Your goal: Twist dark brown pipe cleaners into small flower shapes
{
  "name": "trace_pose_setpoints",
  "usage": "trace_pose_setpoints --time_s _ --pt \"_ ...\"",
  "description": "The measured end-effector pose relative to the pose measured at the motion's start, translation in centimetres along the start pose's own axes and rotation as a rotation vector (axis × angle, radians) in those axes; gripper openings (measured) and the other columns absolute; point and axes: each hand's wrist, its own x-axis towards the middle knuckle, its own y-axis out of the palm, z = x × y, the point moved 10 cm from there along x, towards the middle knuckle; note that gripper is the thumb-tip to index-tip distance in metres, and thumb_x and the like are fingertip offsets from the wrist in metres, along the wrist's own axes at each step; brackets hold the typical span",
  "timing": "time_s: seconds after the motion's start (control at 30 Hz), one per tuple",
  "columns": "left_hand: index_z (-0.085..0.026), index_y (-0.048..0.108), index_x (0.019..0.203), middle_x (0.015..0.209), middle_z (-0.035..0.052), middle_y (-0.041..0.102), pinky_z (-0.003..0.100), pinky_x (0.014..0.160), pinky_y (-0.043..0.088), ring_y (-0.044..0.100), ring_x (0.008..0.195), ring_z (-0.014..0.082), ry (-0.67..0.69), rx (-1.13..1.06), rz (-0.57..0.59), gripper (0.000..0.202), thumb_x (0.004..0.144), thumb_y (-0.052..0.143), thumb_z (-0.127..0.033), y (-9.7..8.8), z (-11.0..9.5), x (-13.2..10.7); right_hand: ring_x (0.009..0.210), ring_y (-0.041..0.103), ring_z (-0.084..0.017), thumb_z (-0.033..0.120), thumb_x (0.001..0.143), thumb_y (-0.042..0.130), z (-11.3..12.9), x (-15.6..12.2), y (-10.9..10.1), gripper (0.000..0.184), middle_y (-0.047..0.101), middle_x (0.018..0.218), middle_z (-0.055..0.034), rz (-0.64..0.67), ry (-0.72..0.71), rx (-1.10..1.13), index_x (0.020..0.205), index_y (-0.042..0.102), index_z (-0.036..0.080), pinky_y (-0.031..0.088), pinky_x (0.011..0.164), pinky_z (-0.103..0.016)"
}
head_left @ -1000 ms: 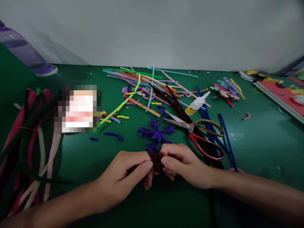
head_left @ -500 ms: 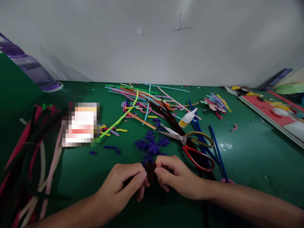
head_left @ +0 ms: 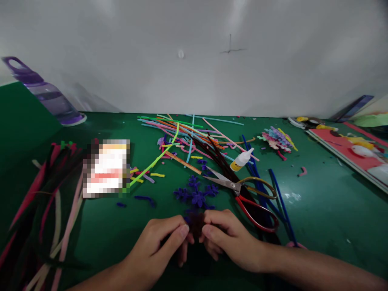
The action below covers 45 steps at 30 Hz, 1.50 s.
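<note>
My left hand (head_left: 160, 246) and my right hand (head_left: 230, 238) meet low in the middle of the green table (head_left: 327, 218). Both pinch a small dark brown pipe-cleaner piece (head_left: 196, 224) between thumbs and fingers. Just beyond the hands lies a purple pipe-cleaner flower shape (head_left: 197, 196). Scissors with one red and one gold handle (head_left: 248, 196) lie open to the right of the flower. A small white glue bottle with a yellow base (head_left: 241, 159) lies further back.
A heap of coloured pipe cleaners (head_left: 188, 135) spreads at the back centre, with blue ones (head_left: 281, 198) to the right. A bundle of dark and pink pipe cleaners (head_left: 45, 210) lies left. A purple bottle (head_left: 48, 99), a pastel curled pile (head_left: 277, 139) and a red board (head_left: 348, 151) stand around.
The view has tilted up, showing more wall, so everything sits lower in the picture. Both hands keep pinching the brown piece close together.
</note>
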Motion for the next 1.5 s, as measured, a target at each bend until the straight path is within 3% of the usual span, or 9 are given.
trace_pose_setpoints --time_s 0.23,0.4,0.57,0.77,0.9,1.07,1.27,1.4,1.5 --pt "-0.013 0.059 0.073 0.053 0.0006 0.058 0.02 0.052 0.042 0.057 0.05 0.0115 -0.053 -0.062 -0.019 0.041 0.093 0.034 -0.038 0.0 0.3 0.0 0.042 0.042 -0.007 0.027 0.092 0.042 0.5 -0.5 -0.2 0.024 0.043 0.047 0.0061 -0.046 -0.016 -0.09 0.075 0.053 0.015 0.034 0.045 -0.018" --pt "-0.014 0.055 0.07 0.05 -0.0013 0.056 0.019 0.048 0.04 0.054 0.046 0.0105 -0.101 -0.175 -0.066 0.039 0.092 0.036 -0.04 -0.2 0.8 -0.1 0.047 0.044 -0.008 0.029 0.093 0.04 3.3 -0.2 -1.9 0.026 0.047 0.051 0.0049 -0.157 -0.008 -0.306 0.074 0.052 0.016 0.034 0.048 -0.019" --pt "-0.015 0.051 0.063 0.046 -0.003 0.05 0.018 0.045 0.037 0.048 0.042 0.0092 -0.122 -0.175 -0.075 0.041 0.091 0.038 -0.042 -0.1 0.9 -0.3 0.051 0.04 -0.008 0.026 0.089 0.045 7.4 3.6 -3.5 0.027 0.046 0.053 0.0046 -0.201 -0.104 -0.792 0.065 0.053 0.016 0.028 0.051 -0.021" --pt "-0.015 0.051 0.064 0.048 -0.0029 0.049 0.018 0.045 0.038 0.049 0.044 0.0092 -0.108 -0.192 -0.064 0.041 0.091 0.038 -0.043 0.0 0.8 -0.5 0.052 0.044 -0.012 0.038 0.089 0.042 7.1 8.5 -7.0 0.035 0.055 0.058 -0.0015 -0.421 -0.023 -1.292 0.069 0.061 0.017 0.023 0.05 -0.026" --pt "-0.015 0.051 0.064 0.048 -0.003 0.048 0.018 0.045 0.037 0.047 0.044 0.009 -0.109 -0.194 -0.055 0.041 0.091 0.037 -0.043 0.1 0.7 -0.5 0.054 0.048 -0.014 0.04 0.091 0.039 8.3 8.6 -9.1 0.037 0.057 0.06 -0.0036 -0.496 -0.059 -1.368 0.075 0.063 0.017 0.022 0.05 -0.026" --pt "-0.015 0.051 0.064 0.047 -0.0021 0.05 0.018 0.045 0.037 0.048 0.043 0.009 -0.124 -0.164 -0.045 0.042 0.092 0.035 -0.042 0.2 0.7 -0.3 0.048 0.043 -0.011 0.035 0.089 0.044 12.2 6.0 -12.1 0.026 0.057 0.059 -0.0014 -0.595 -0.092 -1.342 0.084 0.063 0.018 0.022 0.049 -0.025" --pt "-0.014 0.052 0.065 0.048 -0.0014 0.051 0.018 0.046 0.038 0.05 0.044 0.0094 -0.087 -0.104 -0.026 0.043 0.092 0.035 -0.043 0.2 0.6 -0.4 0.044 0.043 -0.009 0.035 0.087 0.049 14.3 3.3 -13.6 0.023 0.055 0.053 0.002 -0.414 -0.02 -1.303 0.083 0.066 0.02 0.025 0.048 -0.025" --pt "-0.014 0.052 0.066 0.049 -0.0012 0.052 0.018 0.047 0.038 0.05 0.045 0.0096 -0.098 -0.09 -0.013 0.043 0.091 0.035 -0.044 0.3 0.7 -0.3 0.05 0.049 -0.01 0.028 0.09 0.046 14.4 4.3 -12.8 0.022 0.06 0.061 0.0005 -0.452 -0.132 -1.264 0.087 0.065 0.018 0.032 0.051 -0.025" --pt "-0.014 0.052 0.065 0.049 -0.001 0.052 0.018 0.047 0.038 0.051 0.045 0.0097 -0.099 -0.078 -0.01 0.044 0.091 0.034 -0.045 0.4 0.5 -0.3 0.081 0.058 -0.015 0.018 0.088 0.049 11.7 7.1 -10.1 0.02 0.066 0.094 -0.0061 -0.342 -0.263 -1.302 0.101 0.063 0.015 0.041 0.07 -0.027"
